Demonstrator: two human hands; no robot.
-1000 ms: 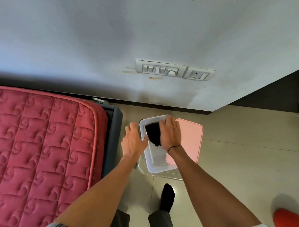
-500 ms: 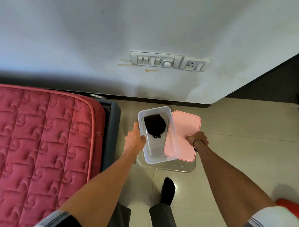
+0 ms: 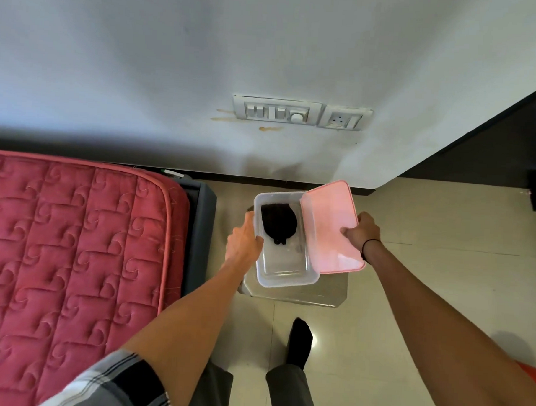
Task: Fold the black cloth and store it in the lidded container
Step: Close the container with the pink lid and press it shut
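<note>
Gripping container (image 3: pixel 283 277) rim: left hand (image 3: pixel 243 243) | right hand (image 3: pixel 360 232): apparently pinching lid (image 3: pixel 328 224)

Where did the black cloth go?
In the head view, the black cloth lies inside the clear container, at its far end, between the left hand and the pink lid.

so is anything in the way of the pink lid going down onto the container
Nothing visible blocks it. The pink lid, held by the right hand, is tilted over the container's right rim. The black cloth lies low inside, below the rim. The left hand holds the left wall, thumb near the rim.
</note>
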